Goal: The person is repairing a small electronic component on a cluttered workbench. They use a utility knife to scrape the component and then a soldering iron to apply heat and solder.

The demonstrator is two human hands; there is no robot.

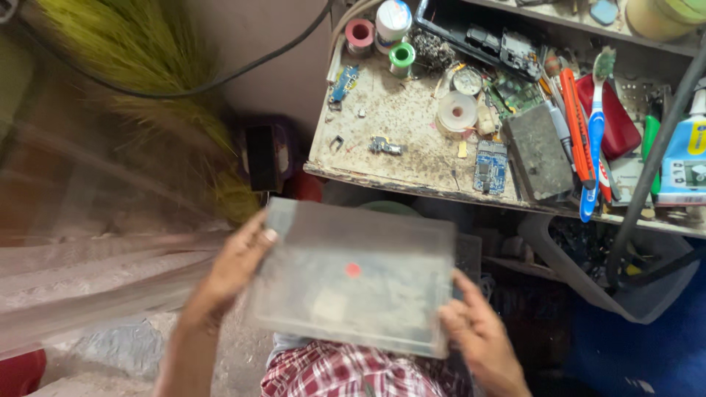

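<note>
Hands are clasping a clear box (353, 276) over your lap: left hand (234, 268) is gripping its left edge, right hand (474, 331) its right corner, below the bench (397, 110)

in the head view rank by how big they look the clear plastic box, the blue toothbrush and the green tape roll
1. Clear plastic box, held by left hand and right hand; it is nearest the camera, which enlarges it.
2. Blue toothbrush.
3. Green tape roll.
</note>
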